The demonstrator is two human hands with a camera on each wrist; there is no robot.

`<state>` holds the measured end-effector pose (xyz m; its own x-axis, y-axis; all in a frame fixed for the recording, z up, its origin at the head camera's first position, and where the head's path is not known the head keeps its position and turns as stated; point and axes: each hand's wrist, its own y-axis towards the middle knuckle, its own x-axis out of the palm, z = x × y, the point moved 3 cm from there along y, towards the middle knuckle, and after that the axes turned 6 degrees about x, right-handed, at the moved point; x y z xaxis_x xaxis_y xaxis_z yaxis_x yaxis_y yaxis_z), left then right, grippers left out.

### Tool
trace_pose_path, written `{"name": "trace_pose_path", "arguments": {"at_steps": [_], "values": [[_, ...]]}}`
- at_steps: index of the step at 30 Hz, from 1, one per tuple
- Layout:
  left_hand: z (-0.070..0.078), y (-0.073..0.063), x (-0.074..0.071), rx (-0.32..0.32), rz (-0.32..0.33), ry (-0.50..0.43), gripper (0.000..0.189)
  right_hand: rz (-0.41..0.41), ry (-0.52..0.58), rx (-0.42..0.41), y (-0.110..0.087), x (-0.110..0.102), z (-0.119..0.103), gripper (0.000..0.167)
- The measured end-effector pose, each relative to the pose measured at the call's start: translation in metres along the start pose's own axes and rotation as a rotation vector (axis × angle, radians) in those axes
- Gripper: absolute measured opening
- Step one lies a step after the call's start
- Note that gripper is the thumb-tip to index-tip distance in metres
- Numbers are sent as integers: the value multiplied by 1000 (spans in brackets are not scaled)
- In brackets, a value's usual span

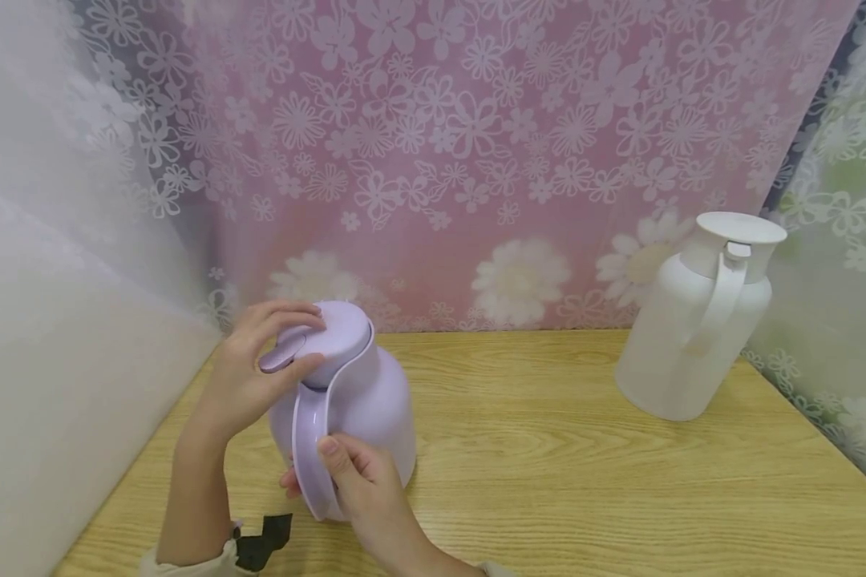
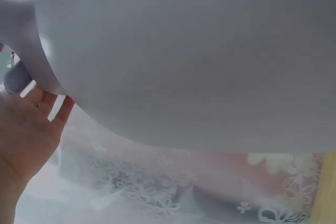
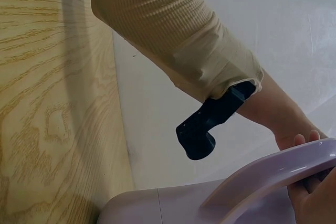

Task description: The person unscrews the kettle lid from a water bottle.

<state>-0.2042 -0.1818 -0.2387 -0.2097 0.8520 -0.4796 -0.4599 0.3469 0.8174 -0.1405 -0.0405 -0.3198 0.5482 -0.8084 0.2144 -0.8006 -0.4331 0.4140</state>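
A lavender thermos jug (image 1: 375,409) stands on the wooden table with its handle (image 1: 310,449) facing me. My left hand (image 1: 241,377) holds its round lid (image 1: 342,328) from the left, fingers over the top and thumb at the near side. A darker purple tab (image 1: 283,354) sticks out of the lid between thumb and fingers. My right hand (image 1: 368,489) grips the handle, thumb on the near side and fingertips showing behind it. In the left wrist view the jug's body (image 2: 184,61) fills most of the picture, with the left hand (image 2: 31,135) at its edge.
A white thermos jug (image 1: 681,344) with a flared top stands at the right rear of the wooden table (image 1: 520,449). A pink flowered curtain (image 1: 433,176) hangs behind the table, and a pale sheet (image 1: 65,336) closes off the left. A black wrist camera (image 3: 202,129) is at the left sleeve.
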Motion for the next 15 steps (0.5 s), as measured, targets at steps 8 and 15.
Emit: {"name": "trace_pose_path", "arguments": {"at_steps": [8,15], "values": [[-15,-9,-3,-48,20,-465,38,2,1,-11,0,0,0,39],[-22,-13,-2,-4,20,-511,41,6,8,9,-1,0,-1,39]]}}
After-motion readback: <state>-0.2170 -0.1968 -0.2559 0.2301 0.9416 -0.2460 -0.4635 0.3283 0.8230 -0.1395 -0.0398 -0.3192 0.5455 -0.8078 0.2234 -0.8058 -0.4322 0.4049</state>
